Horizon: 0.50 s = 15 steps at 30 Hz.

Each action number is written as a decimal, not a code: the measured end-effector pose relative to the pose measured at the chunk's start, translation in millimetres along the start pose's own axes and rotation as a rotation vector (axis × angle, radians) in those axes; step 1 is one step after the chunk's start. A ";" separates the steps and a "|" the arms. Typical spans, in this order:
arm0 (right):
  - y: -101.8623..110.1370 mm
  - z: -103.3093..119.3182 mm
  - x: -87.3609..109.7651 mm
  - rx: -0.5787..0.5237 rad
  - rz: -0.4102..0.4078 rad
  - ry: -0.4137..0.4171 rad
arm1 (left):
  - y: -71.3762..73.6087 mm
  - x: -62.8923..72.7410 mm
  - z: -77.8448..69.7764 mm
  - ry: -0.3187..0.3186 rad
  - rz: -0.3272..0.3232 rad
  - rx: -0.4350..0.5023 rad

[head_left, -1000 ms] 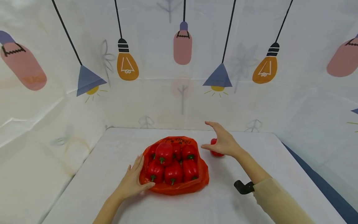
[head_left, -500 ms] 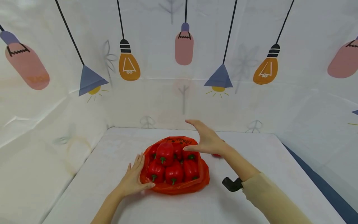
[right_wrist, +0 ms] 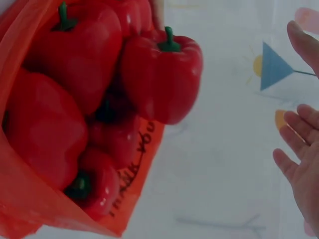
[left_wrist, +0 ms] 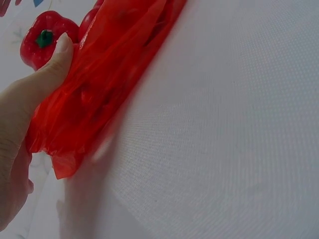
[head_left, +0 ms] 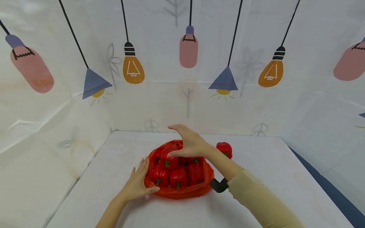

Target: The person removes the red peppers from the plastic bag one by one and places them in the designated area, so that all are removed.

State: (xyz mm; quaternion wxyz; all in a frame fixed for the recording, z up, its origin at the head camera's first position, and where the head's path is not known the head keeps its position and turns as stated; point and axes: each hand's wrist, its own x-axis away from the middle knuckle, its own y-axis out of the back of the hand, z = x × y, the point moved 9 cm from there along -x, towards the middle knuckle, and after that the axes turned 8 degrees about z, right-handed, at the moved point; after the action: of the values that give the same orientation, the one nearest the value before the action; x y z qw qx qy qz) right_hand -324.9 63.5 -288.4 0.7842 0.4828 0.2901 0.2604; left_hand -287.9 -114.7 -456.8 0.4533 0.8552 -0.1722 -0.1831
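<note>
An orange-red plastic bag (head_left: pixel 185 193) with its mouth open holds several red bell peppers (head_left: pixel 178 177) with green stems. My left hand (head_left: pixel 138 185) rests against the bag's left side, fingers spread and thumb at the near rim. In the left wrist view, the thumb (left_wrist: pixel 50 72) lies along the bag's red film below a pepper (left_wrist: pixel 47 40). My right hand (head_left: pixel 189 142) hovers over the back of the bag, thumb and fingers apart, holding nothing. The right wrist view shows that hand (right_wrist: pixel 306 154) apart from the topmost pepper (right_wrist: pixel 164 74).
One bell pepper (head_left: pixel 224 148) sits alone on the white table (head_left: pixel 256 177), behind and right of the bag. A black curved piece (head_left: pixel 219 185) sticks out at the right cuff. Behind the table hangs a white backdrop (head_left: pixel 159 104) with printed lamps.
My right hand has travelled left, from in front of the lone pepper to above the bag, uncovering that pepper. The left hand has stayed at the bag's side.
</note>
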 end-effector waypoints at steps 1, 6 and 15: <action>-3.5 0.2 -1.9 -0.003 0.011 -0.004 | -0.3 -0.3 0.0 0.000 0.000 -0.001; -26.3 -9.8 -8.6 -0.039 0.081 -0.070 | -0.4 -1.4 -0.5 0.003 0.000 -0.009; -61.9 -36.1 -7.8 -0.090 0.178 -0.207 | 1.1 0.6 -5.5 -0.001 -0.005 0.002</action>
State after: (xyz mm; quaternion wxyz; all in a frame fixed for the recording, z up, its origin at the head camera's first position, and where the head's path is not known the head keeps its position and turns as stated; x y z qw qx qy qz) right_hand -348.0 55.4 -356.2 0.8044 0.4955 0.1515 0.2905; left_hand -284.9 -111.6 -453.2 0.4520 0.8560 -0.1704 -0.1843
